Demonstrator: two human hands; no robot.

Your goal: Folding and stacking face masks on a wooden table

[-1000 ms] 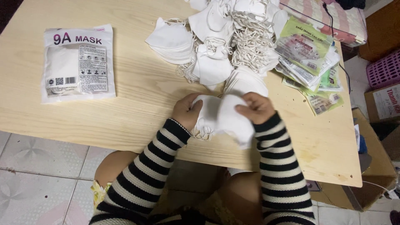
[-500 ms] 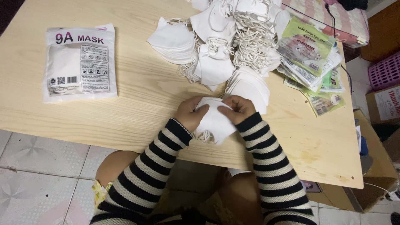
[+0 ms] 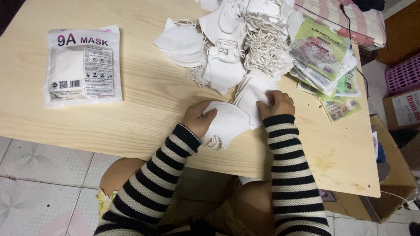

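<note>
A: Where are the hands?

B: Both are at the near edge of the table [image 3: 131,118], close together. The left hand [image 3: 199,119] has its fingers closed on a white mask [image 3: 227,124], thumb on top, gripping the mask's left side. The mask lies on the wood, its ear loops bunched at its near end.

A: And the right hand?

B: The right hand [image 3: 275,104] lies just right of that mask, fingers together and pressed flat on a small stack [image 3: 249,94] of folded masks. It pushes down on the stack rather than pinching it. The held mask overlaps the stack's near left corner.

A: What is beyond them?

B: A big pile [image 3: 236,39] of loose white masks sits at the far middle of the table, ear loops tangled through it. A neater fan of masks lies on its left edge. The stack under the right hand touches the pile's near side.

A: Anything to the sides?

B: Far left, well apart from the hands, lies a sealed pack [image 3: 83,65] of masks, white with a printed label. On the right, just beside the pile, is a heap of flat green and clear bags [image 3: 326,61]. Off the table's right edge stand a pink basket [image 3: 404,72] and a cardboard box [image 3: 402,109].

A: Sleeves?

B: Striped, black and cream, on both arms.
</note>
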